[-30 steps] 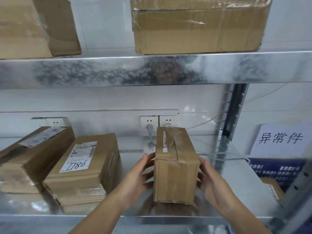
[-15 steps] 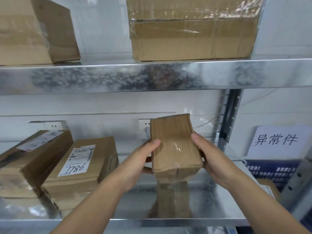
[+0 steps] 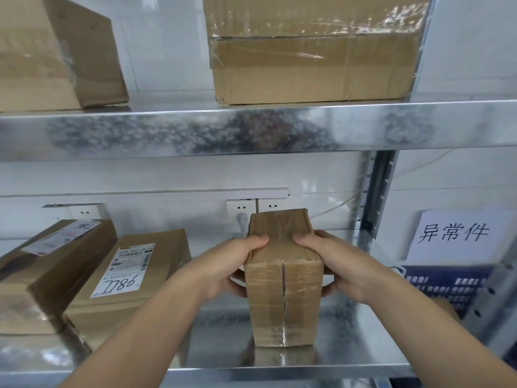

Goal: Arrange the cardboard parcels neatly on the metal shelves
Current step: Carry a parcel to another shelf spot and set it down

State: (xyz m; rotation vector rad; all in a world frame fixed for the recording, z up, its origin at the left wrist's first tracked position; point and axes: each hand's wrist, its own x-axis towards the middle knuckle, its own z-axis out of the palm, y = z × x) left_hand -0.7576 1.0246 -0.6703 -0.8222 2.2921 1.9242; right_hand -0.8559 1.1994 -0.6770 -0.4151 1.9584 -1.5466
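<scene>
Gripping the tall box (image 3: 282,289) near the shelf (image 3: 212,340) edge, left hand (image 3: 233,266) and right hand (image 3: 337,266) hold tight; a bump could tip it.

white tiled wall (image 3: 167,177), sockets (image 3: 272,205), perhaps handwritten sign (image 3: 453,236)

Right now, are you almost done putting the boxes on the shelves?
Partly. Two big parcels sit on the upper shelf, two labelled parcels on the lower shelf. The left hand and right hand grip a small parcel standing there. Remaining: release it, maybe nudge it closer.
</scene>
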